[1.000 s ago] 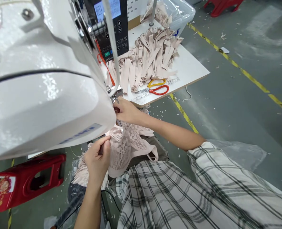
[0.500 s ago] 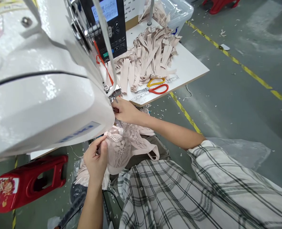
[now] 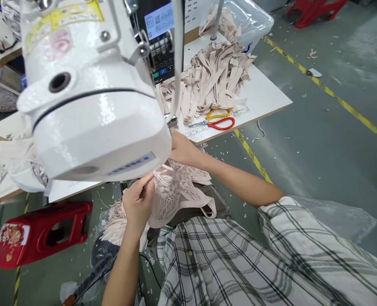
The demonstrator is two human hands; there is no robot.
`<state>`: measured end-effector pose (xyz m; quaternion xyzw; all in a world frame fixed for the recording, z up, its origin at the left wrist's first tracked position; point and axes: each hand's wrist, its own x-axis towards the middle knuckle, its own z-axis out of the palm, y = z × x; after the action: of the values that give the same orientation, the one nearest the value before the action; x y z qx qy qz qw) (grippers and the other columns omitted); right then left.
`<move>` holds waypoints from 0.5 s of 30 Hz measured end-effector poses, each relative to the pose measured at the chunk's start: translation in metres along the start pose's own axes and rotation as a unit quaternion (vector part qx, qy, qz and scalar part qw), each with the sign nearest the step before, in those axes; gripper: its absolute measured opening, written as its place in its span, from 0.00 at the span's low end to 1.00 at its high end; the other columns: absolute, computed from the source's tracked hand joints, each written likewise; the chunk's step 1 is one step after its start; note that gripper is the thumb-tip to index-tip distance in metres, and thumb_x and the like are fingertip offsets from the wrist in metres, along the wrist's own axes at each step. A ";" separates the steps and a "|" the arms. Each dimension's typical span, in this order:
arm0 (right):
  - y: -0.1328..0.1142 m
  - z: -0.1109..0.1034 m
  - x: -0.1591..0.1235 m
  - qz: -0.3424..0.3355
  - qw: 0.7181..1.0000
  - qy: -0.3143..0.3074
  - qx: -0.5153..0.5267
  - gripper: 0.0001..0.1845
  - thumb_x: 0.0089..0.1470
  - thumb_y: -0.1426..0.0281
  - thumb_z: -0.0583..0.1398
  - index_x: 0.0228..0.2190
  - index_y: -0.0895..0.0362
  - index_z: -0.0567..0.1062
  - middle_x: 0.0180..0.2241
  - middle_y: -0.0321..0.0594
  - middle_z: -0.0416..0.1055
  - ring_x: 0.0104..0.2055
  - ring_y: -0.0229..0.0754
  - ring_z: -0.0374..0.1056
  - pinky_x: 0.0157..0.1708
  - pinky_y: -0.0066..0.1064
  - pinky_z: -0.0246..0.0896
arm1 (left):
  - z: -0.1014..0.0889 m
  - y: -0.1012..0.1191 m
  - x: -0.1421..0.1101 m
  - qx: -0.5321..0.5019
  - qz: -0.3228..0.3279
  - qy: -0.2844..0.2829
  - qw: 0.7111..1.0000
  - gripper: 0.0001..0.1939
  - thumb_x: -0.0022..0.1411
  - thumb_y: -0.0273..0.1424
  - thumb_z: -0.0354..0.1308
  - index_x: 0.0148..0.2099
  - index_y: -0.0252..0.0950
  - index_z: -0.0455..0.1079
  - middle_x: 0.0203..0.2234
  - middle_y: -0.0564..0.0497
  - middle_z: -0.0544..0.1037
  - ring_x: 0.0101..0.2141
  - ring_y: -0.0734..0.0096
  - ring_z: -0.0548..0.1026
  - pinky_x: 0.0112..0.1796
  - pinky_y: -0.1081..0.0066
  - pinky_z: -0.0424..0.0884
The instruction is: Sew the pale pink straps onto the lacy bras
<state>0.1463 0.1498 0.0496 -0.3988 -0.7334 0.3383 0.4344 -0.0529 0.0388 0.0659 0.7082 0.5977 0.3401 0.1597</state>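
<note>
A pale pink lace bra (image 3: 166, 197) hangs below the head of a white sewing machine (image 3: 102, 127) and drapes over my lap. My left hand (image 3: 139, 202) pinches the bra's upper edge between thumb and fingers, just left of the dotted trim. Close under the machine head is my right hand (image 3: 184, 148); its fingertips are hidden behind the head, so what they hold does not show. The needle area is hidden too.
Pink fabric strips (image 3: 210, 80) are heaped on the white table (image 3: 268, 93), beside scissors (image 3: 218, 123) and a ruler (image 3: 239, 111). A control panel (image 3: 163, 38) stands behind the machine. To the left lie a red stool (image 3: 42, 233) and white garments (image 3: 19, 161).
My view has shifted left, so the machine head appears further right and more of the left table shows. Both hands keep about the same places at the bra.
</note>
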 end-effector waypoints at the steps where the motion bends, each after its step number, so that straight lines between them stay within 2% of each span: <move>1: 0.001 -0.001 0.000 -0.002 1.000 -0.002 -0.001 0.02 0.51 0.72 0.60 0.31 0.57 0.71 0.43 0.43 0.69 0.38 0.41 0.64 0.41 0.36 0.62 | 0.001 0.001 0.001 0.002 0.001 -0.002 1.000 0.12 0.66 0.34 0.57 0.46 0.39 0.80 0.42 0.48 0.84 0.43 0.64 0.82 0.44 0.69 0.77; 5: 0.006 -0.004 0.002 -0.006 1.000 -0.006 -0.007 0.02 0.51 0.72 0.60 0.30 0.57 0.71 0.41 0.41 0.70 0.37 0.41 0.64 0.39 0.35 0.62 | 0.004 0.004 0.004 0.007 0.002 -0.013 1.000 0.12 0.66 0.33 0.56 0.46 0.40 0.80 0.43 0.49 0.84 0.44 0.63 0.81 0.45 0.69 0.77; 11: 0.004 -0.003 0.005 -0.006 1.000 0.011 -0.007 0.04 0.49 0.75 0.59 0.29 0.56 0.69 0.37 0.41 0.68 0.42 0.46 0.65 0.44 0.39 0.63 | 0.004 0.003 0.008 0.028 -0.010 -0.015 0.999 0.12 0.65 0.34 0.56 0.45 0.40 0.80 0.40 0.48 0.84 0.44 0.61 0.81 0.44 0.68 0.76; 15: -0.002 -0.006 0.004 0.006 1.000 0.006 -0.010 0.04 0.51 0.76 0.59 0.28 0.55 0.69 0.37 0.40 0.67 0.43 0.46 0.65 0.45 0.40 0.63 | 0.003 0.005 0.010 0.032 -0.008 -0.022 0.999 0.12 0.65 0.35 0.56 0.44 0.41 0.80 0.36 0.48 0.84 0.41 0.61 0.81 0.40 0.70 0.76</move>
<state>0.1497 0.1534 0.0545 -0.4098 -0.7317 0.3310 0.4325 -0.0466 0.0481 0.0698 0.7154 0.6102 0.3040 0.1531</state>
